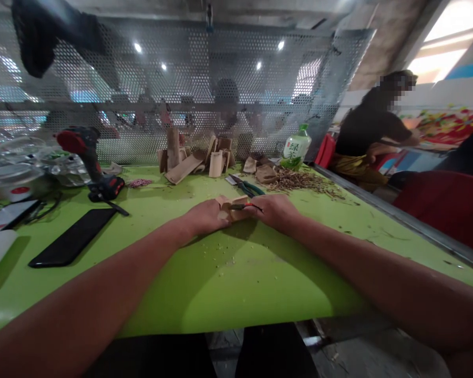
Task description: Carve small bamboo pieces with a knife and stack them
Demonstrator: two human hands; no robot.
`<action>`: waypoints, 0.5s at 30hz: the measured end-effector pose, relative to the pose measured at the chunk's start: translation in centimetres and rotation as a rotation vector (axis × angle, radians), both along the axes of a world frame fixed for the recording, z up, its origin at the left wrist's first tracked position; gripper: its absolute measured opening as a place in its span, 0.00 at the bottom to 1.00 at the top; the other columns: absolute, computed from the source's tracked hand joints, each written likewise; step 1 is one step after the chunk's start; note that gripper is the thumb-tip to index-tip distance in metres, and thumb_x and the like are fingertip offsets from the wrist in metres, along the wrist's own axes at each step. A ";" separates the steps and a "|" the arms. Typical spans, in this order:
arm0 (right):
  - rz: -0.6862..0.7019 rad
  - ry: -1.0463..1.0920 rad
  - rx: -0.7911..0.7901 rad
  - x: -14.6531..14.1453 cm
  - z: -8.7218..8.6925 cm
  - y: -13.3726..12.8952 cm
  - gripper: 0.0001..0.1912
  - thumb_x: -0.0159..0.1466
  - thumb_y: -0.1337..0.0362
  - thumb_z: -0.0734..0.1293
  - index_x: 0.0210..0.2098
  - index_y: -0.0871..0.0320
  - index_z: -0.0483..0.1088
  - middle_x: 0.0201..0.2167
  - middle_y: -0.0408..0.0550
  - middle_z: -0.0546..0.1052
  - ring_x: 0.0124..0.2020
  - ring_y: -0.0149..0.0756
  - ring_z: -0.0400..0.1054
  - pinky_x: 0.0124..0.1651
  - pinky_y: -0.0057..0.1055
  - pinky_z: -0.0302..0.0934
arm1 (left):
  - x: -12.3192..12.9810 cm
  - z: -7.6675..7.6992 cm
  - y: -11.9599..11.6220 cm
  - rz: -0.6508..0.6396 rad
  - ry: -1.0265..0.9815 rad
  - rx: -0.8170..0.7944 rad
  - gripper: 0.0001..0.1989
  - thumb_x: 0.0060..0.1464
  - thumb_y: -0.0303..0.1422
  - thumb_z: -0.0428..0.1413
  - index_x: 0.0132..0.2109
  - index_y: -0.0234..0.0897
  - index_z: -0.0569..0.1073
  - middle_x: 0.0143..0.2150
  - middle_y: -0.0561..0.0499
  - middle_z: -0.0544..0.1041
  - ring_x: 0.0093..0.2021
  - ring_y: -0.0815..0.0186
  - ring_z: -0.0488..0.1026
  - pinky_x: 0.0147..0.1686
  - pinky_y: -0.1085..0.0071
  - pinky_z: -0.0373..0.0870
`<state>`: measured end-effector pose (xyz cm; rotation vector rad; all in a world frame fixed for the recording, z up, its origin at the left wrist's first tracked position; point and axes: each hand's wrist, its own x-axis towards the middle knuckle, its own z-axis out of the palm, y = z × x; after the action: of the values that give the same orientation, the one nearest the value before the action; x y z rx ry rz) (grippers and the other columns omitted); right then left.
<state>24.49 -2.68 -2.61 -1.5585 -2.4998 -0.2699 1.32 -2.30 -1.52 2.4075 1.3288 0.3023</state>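
The left hand [207, 218] pinches a light, stiff-looking piece of brown card [225, 206] just above the green worktop [236, 283], while the right hand [274, 212] closes on a slim red-banded tool [240, 207] touching it. The card would likely crease if squeezed, so its edges seem the best hold.

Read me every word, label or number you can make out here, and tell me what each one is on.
"绿茶" on the label of the plastic bottle.
Red oval mark on the white container: too small and blurred to read.
Cordless drill: no markings legible.
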 end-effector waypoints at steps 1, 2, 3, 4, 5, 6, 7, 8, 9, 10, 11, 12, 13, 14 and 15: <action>-0.009 0.003 -0.025 0.0 0.1 0.0 0.25 0.70 0.46 0.54 0.34 0.55 0.75 0.32 0.48 0.79 0.31 0.36 0.67 0.30 0.31 0.43 | 0.0 0.0 0.0 0.008 -0.001 -0.008 0.28 0.50 0.41 0.58 0.57 0.40 0.67 0.49 0.44 0.78 0.44 0.56 0.74 0.43 0.67 0.69; -0.017 0.008 -0.052 -0.1 0.2 0.0 0.25 0.69 0.46 0.54 0.33 0.55 0.75 0.31 0.48 0.78 0.30 0.36 0.66 0.29 0.31 0.43 | 0.0 0.0 0.0 0.017 -0.001 -0.013 0.28 0.49 0.41 0.58 0.57 0.40 0.68 0.48 0.44 0.78 0.44 0.56 0.75 0.43 0.67 0.69; -0.021 0.015 -0.078 -0.1 0.3 0.1 0.25 0.69 0.46 0.55 0.34 0.55 0.75 0.30 0.48 0.78 0.29 0.36 0.66 0.30 0.31 0.44 | 0.0 0.0 0.0 0.025 -0.001 -0.016 0.27 0.49 0.41 0.58 0.57 0.40 0.68 0.48 0.44 0.78 0.44 0.56 0.75 0.42 0.67 0.69; -0.022 0.020 -0.101 -0.2 0.4 0.1 0.25 0.69 0.46 0.55 0.34 0.55 0.75 0.30 0.48 0.78 0.29 0.36 0.65 0.30 0.30 0.44 | 0.0 0.1 0.0 0.027 -0.001 -0.018 0.27 0.49 0.42 0.58 0.56 0.39 0.69 0.47 0.44 0.78 0.43 0.56 0.75 0.41 0.67 0.69; -0.019 0.025 -0.120 -0.2 0.5 0.2 0.24 0.69 0.46 0.55 0.35 0.55 0.75 0.30 0.48 0.78 0.29 0.36 0.65 0.30 0.30 0.45 | 0.1 0.2 -0.1 0.027 0.000 -0.021 0.27 0.49 0.42 0.58 0.56 0.39 0.69 0.47 0.44 0.78 0.42 0.56 0.75 0.40 0.67 0.69; -0.013 0.027 -0.137 -0.2 0.7 0.2 0.24 0.69 0.46 0.55 0.36 0.55 0.76 0.31 0.48 0.78 0.29 0.35 0.65 0.30 0.30 0.45 | 0.1 0.3 -0.2 0.027 0.003 -0.021 0.26 0.49 0.42 0.58 0.55 0.39 0.70 0.46 0.44 0.78 0.41 0.57 0.75 0.39 0.68 0.68; -0.005 0.029 -0.152 -0.3 0.8 0.3 0.24 0.69 0.47 0.55 0.36 0.54 0.75 0.31 0.48 0.78 0.29 0.35 0.66 0.30 0.29 0.45 | 0.2 0.4 -0.2 0.026 0.008 -0.018 0.25 0.49 0.42 0.57 0.54 0.39 0.71 0.46 0.44 0.78 0.41 0.57 0.75 0.38 0.68 0.68; 0.001 0.029 -0.168 -0.4 1.0 0.3 0.24 0.69 0.47 0.55 0.37 0.54 0.75 0.32 0.48 0.78 0.30 0.35 0.66 0.30 0.29 0.46 | 0.2 0.5 -0.3 0.029 0.015 -0.013 0.24 0.49 0.42 0.57 0.53 0.38 0.71 0.45 0.44 0.78 0.41 0.56 0.75 0.38 0.68 0.68; 0.002 0.029 -0.182 -0.4 1.1 0.3 0.24 0.69 0.47 0.55 0.37 0.54 0.75 0.32 0.48 0.78 0.30 0.35 0.66 0.30 0.29 0.46 | 0.3 0.6 -0.4 0.033 0.023 -0.009 0.24 0.49 0.41 0.57 0.53 0.38 0.72 0.45 0.43 0.78 0.41 0.56 0.75 0.38 0.68 0.68; -0.003 0.026 -0.194 -0.5 1.2 0.3 0.24 0.69 0.47 0.54 0.36 0.54 0.75 0.32 0.49 0.78 0.29 0.35 0.66 0.29 0.29 0.46 | 0.3 0.6 -0.4 0.037 0.028 -0.006 0.24 0.49 0.41 0.57 0.53 0.37 0.72 0.46 0.43 0.78 0.41 0.56 0.75 0.38 0.68 0.68; -0.011 0.023 -0.201 -0.6 1.3 0.2 0.24 0.69 0.47 0.54 0.35 0.55 0.75 0.31 0.49 0.78 0.29 0.35 0.65 0.29 0.29 0.46 | 0.3 0.7 -0.4 0.042 0.033 -0.004 0.24 0.49 0.41 0.57 0.53 0.37 0.72 0.46 0.43 0.78 0.41 0.56 0.75 0.38 0.68 0.68; -0.020 0.018 -0.203 -0.7 1.4 0.2 0.24 0.69 0.47 0.54 0.35 0.55 0.75 0.31 0.49 0.77 0.28 0.35 0.65 0.29 0.29 0.46 | 0.3 0.7 -0.4 0.048 0.037 -0.007 0.24 0.49 0.41 0.57 0.53 0.37 0.72 0.46 0.43 0.78 0.41 0.56 0.75 0.38 0.68 0.68; -0.026 0.014 -0.199 -0.8 1.4 0.1 0.24 0.70 0.48 0.54 0.35 0.56 0.75 0.30 0.49 0.77 0.28 0.36 0.65 0.29 0.30 0.46 | 0.3 0.7 -0.4 0.056 0.041 -0.013 0.24 0.49 0.41 0.57 0.52 0.36 0.72 0.46 0.42 0.78 0.41 0.56 0.75 0.37 0.68 0.68; -0.029 0.008 -0.191 -0.8 1.5 -0.1 0.24 0.70 0.49 0.54 0.35 0.56 0.75 0.30 0.49 0.77 0.28 0.36 0.65 0.29 0.30 0.46 | 0.3 0.7 -0.4 0.058 0.043 -0.016 0.24 0.49 0.41 0.57 0.52 0.36 0.72 0.46 0.42 0.78 0.41 0.56 0.75 0.37 0.67 0.68; -0.032 0.002 -0.185 -0.9 1.5 -0.2 0.23 0.70 0.49 0.54 0.35 0.56 0.75 0.30 0.50 0.77 0.28 0.36 0.66 0.29 0.30 0.46 | 0.3 0.7 -0.3 0.056 0.041 -0.016 0.24 0.49 0.41 0.57 0.52 0.36 0.72 0.46 0.42 0.78 0.41 0.56 0.74 0.37 0.67 0.68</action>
<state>23.62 -2.83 -1.13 -1.6650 -2.5633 -0.0418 1.63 -2.64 -0.85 2.3784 1.4133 0.2577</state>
